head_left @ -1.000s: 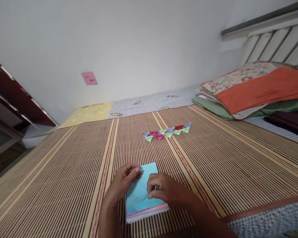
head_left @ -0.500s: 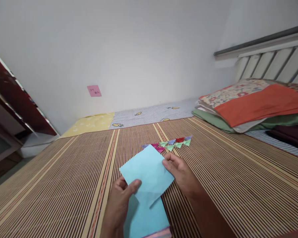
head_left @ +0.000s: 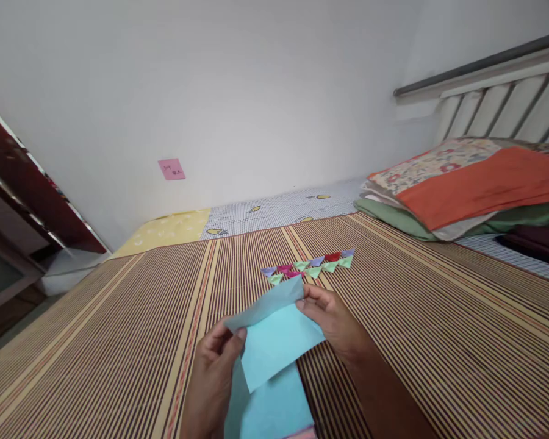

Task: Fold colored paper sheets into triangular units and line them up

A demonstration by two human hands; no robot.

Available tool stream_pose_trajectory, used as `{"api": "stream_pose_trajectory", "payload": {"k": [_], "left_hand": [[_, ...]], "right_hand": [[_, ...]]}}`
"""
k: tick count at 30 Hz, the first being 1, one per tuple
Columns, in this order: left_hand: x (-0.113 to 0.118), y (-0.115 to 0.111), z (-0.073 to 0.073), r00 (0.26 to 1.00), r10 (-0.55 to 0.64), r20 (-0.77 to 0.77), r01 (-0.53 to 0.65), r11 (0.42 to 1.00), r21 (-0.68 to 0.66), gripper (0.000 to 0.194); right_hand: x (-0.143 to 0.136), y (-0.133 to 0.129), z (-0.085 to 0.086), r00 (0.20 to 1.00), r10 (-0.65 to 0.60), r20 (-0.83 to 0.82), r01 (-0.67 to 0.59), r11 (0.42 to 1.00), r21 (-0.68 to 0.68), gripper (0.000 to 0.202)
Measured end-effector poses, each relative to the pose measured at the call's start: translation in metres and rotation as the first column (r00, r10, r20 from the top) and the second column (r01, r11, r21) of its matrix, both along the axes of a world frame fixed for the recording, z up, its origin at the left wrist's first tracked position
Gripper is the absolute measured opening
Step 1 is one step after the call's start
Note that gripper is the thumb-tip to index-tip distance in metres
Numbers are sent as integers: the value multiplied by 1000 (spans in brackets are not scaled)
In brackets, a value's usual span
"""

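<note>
Nearest, a blue-topped paper stack (head_left: 277, 411) is lying on the striped mat (head_left: 137, 347), pink edges showing at its near right corner. Just beyond, a loose blue sheet (head_left: 281, 344) is hanging between the hands, partly covering the stack from view. The left hand (head_left: 213, 366) is pinching its left edge, thumb on top; the right hand (head_left: 336, 320) is pinching its right edge. The sheet's far part is standing bent up along a line between both thumbs. Farther off, small folded triangles (head_left: 315, 272) are sitting in two rows. At far right, pillows (head_left: 485, 189) are lying piled; a pink note (head_left: 171, 169) is showing on the far wall (head_left: 274, 97), leftward.
</note>
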State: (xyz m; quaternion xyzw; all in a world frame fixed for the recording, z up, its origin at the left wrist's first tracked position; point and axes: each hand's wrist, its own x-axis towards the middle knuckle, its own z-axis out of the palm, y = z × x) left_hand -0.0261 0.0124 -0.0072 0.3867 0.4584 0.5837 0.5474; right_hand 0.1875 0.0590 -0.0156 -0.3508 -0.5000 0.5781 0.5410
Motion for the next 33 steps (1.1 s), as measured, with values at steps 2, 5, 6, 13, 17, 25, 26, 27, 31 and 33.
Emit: {"api": "stream_pose_trajectory", "payload": {"k": [2, 5, 6, 13, 17, 25, 26, 27, 31, 33], "left_hand": [[-1, -2, 5, 998, -25, 60, 27, 999, -18, 20], [-2, -2, 10, 992, -100, 80, 100, 995, 6, 33], [-2, -2, 10, 989, -143, 45, 143, 990, -7, 38], [7, 3, -2, 910, -404, -90, 391, 911, -131, 39], [20, 3, 2, 977, -189, -100, 182, 981, -69, 42], [26, 2, -5, 945, -279, -171, 272, 960, -66, 40], [25, 3, -6, 932, -311, -185, 303, 950, -68, 40], [24, 3, -7, 926, -323, -195, 316, 946, -65, 41], [21, 4, -9, 975, -118, -189, 120, 993, -2, 46], [19, 4, -9, 989, 9, -147, -6, 1000, 21, 46]], "right_hand": [[2, -2, -1, 1000, -5, -16, 5, 1000, 4, 15], [6, -6, 0, 1000, -2, -7, 2, 999, 39, 9], [7, -7, 2, 1000, 9, 7, -9, 999, 54, 9], [6, -13, 7, 996, 79, 34, -80, 996, 28, 25], [3, -13, 3, 977, 51, -207, -56, 998, -17, 62], [-4, -13, 4, 997, 56, -51, -58, 998, -29, 40], [-6, -13, 4, 997, 61, -42, -62, 998, -18, 40], [-8, -13, 3, 998, 56, -35, -56, 998, -7, 42], [-11, -14, 3, 999, 22, -45, -20, 999, 33, 51], [-10, -16, 3, 996, 82, -18, -81, 996, 45, 55]]}}
